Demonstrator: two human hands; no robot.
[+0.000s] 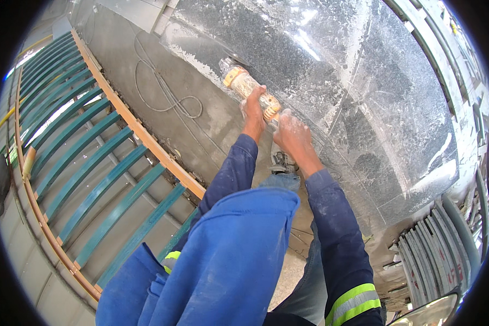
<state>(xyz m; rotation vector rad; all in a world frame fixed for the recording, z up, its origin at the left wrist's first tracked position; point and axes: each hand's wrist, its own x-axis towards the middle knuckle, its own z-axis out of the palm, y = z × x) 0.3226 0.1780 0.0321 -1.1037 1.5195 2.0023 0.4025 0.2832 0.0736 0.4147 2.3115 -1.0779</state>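
A dusty angle grinder [243, 81], cream with yellow-orange parts, is held by both hands at the left edge of a large grey, white-streaked stone slab [386, 98]. Its dark disc [238, 61] is at the slab's surface near the upper left edge; whether it touches cannot be made out. My left hand [254, 111] is wrapped round the grinder's body. My right hand [293, 136], white with dust, grips its rear end lower and to the right.
A long rack of teal slats with wooden rails [138, 130] stands at the left. A looped cord [193, 106] lies on the concrete floor [122, 60]. Stacked stone pieces [432, 255] stand at the lower right. Blue cloth [217, 250] fills the lower middle.
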